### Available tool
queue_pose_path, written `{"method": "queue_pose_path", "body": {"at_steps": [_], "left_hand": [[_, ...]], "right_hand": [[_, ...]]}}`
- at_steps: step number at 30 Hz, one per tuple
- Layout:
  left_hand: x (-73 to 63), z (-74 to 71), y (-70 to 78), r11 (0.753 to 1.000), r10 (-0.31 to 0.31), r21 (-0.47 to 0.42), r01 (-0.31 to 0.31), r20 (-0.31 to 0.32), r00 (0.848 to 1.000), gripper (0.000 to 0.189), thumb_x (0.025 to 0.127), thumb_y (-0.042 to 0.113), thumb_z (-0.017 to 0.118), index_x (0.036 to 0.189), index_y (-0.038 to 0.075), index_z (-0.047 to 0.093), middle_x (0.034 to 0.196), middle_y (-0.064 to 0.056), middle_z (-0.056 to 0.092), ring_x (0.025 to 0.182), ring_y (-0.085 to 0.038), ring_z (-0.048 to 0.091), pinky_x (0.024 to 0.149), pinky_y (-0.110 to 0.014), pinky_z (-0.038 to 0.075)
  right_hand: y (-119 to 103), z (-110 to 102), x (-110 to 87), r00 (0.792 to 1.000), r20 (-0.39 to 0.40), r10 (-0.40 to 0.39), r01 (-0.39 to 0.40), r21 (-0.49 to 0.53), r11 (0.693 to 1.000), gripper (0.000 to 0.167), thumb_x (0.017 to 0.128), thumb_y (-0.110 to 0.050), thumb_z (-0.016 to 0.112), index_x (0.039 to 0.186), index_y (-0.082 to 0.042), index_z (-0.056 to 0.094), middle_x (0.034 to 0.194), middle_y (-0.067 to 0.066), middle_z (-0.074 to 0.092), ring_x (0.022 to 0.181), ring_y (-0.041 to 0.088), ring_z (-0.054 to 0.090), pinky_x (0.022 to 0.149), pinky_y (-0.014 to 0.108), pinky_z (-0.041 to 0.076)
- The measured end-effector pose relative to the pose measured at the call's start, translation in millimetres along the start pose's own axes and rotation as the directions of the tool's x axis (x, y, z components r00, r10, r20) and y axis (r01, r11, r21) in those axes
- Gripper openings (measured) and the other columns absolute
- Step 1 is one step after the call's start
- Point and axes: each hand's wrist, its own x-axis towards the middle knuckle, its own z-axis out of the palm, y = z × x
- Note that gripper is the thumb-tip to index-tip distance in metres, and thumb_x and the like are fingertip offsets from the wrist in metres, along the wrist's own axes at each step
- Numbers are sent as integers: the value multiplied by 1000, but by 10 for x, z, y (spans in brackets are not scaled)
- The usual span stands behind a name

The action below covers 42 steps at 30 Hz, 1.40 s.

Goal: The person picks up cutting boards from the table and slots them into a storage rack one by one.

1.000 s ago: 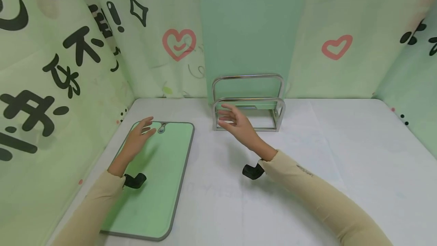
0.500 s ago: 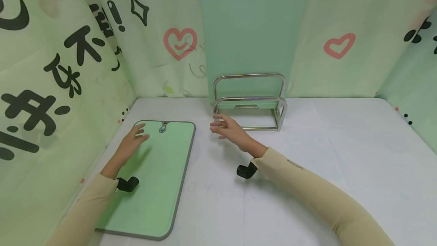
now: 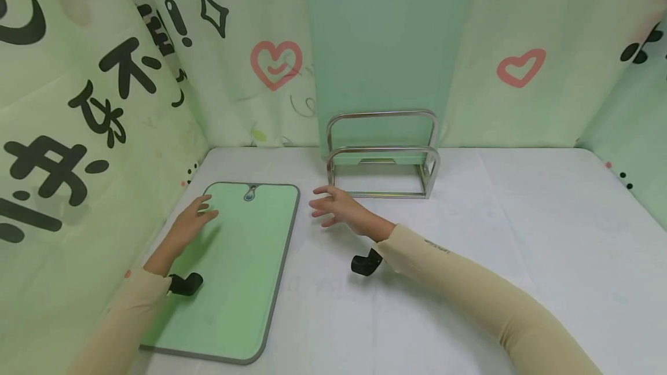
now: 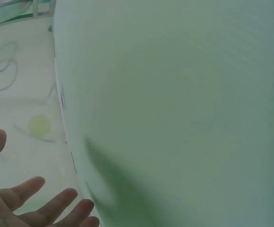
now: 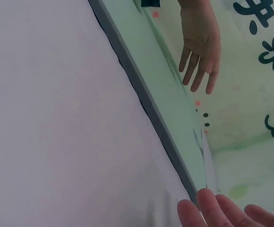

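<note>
A green cutting board with a grey rim and a hanging hole at its far end lies flat on the left of the table. Over its left edge hovers my left hand, fingers extended and holding nothing; its shadow falls on the board, also in the left wrist view. My right hand is in the air between the board and the metal rack, fingers spread, nothing in them. In the right wrist view its fingertips overlap the grey edge. A second, pale green board stands upright in the rack.
The white table is bounded at the back and sides by a pale green curtain printed with hearts and black characters. Both forearms have beige sleeves with a black wrist camera at each cuff.
Both hands have drifted left and toward me, the right one away from the front of the rack. The boards and rack have stayed in place; the head view shifted slightly.
</note>
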Motion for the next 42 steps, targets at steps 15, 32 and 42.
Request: {"method": "queue_pose_path", "body": {"at_steps": [15,32,42], "left_hand": [[-55,-128,-60,996,-31,85,32,-10,999,62,100,27,40,145,-9,16,146,-39,18,133,-54,22,102,-63,32],[-55,-270,-226,979,-157,136,150,40,987,65,101,33,33,144,-13,14,146,-39,15,133,-54,21,105,-62,29],[-32,-388,-203,965,-260,65,253,165,951,65,101,29,28,140,-21,12,141,-41,21,130,-52,29,107,-54,34]], "right_hand": [[-117,167,5,982,98,159,-176,189,966,50,96,-21,49,138,3,37,137,25,47,125,37,50,94,43,51],[-194,341,31,941,137,308,-337,414,846,50,97,-15,46,143,-6,27,142,27,38,130,42,42,105,52,39],[-202,422,79,908,126,401,-407,503,763,59,97,-18,48,144,3,20,144,29,32,130,43,41,106,57,35]]}}
